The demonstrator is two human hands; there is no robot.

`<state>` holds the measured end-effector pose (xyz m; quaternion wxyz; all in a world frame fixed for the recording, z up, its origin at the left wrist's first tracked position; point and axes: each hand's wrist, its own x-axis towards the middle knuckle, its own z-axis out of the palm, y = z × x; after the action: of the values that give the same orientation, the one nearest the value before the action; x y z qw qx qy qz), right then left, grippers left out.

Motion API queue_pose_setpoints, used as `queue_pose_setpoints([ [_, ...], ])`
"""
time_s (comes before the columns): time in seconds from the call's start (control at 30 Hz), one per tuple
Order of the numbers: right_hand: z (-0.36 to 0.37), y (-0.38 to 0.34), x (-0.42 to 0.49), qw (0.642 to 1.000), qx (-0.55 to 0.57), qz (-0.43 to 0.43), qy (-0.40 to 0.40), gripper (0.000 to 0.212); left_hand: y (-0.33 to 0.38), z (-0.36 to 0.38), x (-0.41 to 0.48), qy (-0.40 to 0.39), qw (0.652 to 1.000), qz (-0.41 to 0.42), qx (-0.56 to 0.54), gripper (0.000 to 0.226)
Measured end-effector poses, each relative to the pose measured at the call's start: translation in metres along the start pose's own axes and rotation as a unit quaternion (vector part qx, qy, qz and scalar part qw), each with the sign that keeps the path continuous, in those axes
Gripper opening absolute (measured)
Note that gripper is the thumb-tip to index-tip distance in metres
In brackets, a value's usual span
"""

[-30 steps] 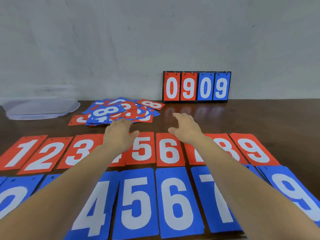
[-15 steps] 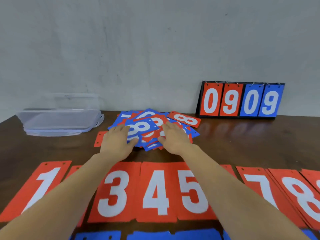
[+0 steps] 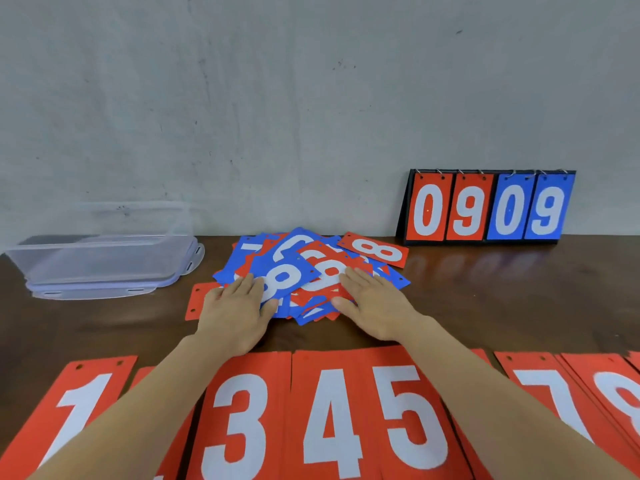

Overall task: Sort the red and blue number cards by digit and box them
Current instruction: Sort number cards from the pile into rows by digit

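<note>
A loose pile of red and blue number cards point(image 3: 304, 261) lies in the middle of the dark wooden table point(image 3: 502, 299). My left hand point(image 3: 235, 313) rests flat on the pile's left side, over a blue 8 card point(image 3: 287, 275). My right hand point(image 3: 374, 306) lies flat on the pile's right side, touching a red card point(image 3: 329, 271). A red 8 card point(image 3: 377, 252) sticks out at the pile's back right. Nearer to me, a row of red cards 1 point(image 3: 79, 403), 3 point(image 3: 242, 420), 4 point(image 3: 329, 420), 5 point(image 3: 412, 417), 7 point(image 3: 547, 393) lies face up; my arms hide parts of it.
A clear plastic box point(image 3: 100, 258) sits on its lid at the back left. A standing scoreboard point(image 3: 488, 209) showing 0 9 0 9 is at the back right against the grey wall. More red cards point(image 3: 616, 389) overlap at the right edge.
Both hands reached forward from above the red row onto the loose pile and now rest on it. The view tipped up and closed in, so the blue row left the frame.
</note>
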<state>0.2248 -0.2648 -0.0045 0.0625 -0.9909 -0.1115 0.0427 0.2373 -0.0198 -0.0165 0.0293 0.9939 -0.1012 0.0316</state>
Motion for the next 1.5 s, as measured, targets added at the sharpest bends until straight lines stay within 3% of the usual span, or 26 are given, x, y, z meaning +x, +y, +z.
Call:
queue_pose_setpoints([
  [0.17,-0.007,0.036,-0.033,0.999,0.035,0.006,0.026,0.046,0.017,-0.012,-0.019,0.022,0.999,-0.014,0.037,0.046],
  [0.33,-0.010,0.051,-0.044,0.970,0.097,0.169,0.148,0.043,0.033,-0.027,-0.024,0.080,0.996,-0.041,-0.003,0.036],
  [0.4,-0.012,0.047,-0.041,0.953,0.106,0.236,0.159,0.056,0.033,-0.031,-0.021,0.083,0.994,-0.072,0.001,0.038],
  [0.53,-0.013,0.033,-0.024,0.939,0.107,0.311,0.103,0.099,0.034,-0.029,-0.010,0.046,0.988,-0.143,-0.034,0.058],
  [0.67,-0.003,0.024,-0.010,0.943,0.053,0.320,0.077,0.111,0.038,-0.020,-0.003,0.007,0.987,-0.159,-0.024,0.077],
  [1.07,-0.008,0.034,-0.009,0.945,0.009,0.315,0.086,0.087,0.040,-0.021,-0.002,0.050,0.983,-0.176,-0.034,0.075],
  [1.17,-0.010,0.027,-0.011,0.945,0.024,0.310,0.104,0.083,0.045,-0.023,-0.003,0.103,0.980,-0.156,-0.069,0.065],
  [1.23,-0.010,0.024,-0.015,0.939,0.077,0.308,0.131,0.084,0.050,-0.026,-0.005,0.129,0.968,-0.143,-0.161,0.048],
  [1.3,-0.011,0.024,-0.020,0.914,0.215,0.294,0.178,0.079,0.055,-0.032,-0.007,0.149,0.944,-0.138,-0.260,0.036],
  [1.4,-0.017,0.027,-0.028,0.822,0.445,0.272,0.230,0.076,0.065,-0.040,-0.009,0.177,0.908,-0.130,-0.357,0.030],
  [1.5,-0.027,0.037,-0.042,0.782,0.497,0.255,0.275,0.069,0.078,-0.050,-0.011,0.178,0.880,-0.136,-0.418,0.026],
])
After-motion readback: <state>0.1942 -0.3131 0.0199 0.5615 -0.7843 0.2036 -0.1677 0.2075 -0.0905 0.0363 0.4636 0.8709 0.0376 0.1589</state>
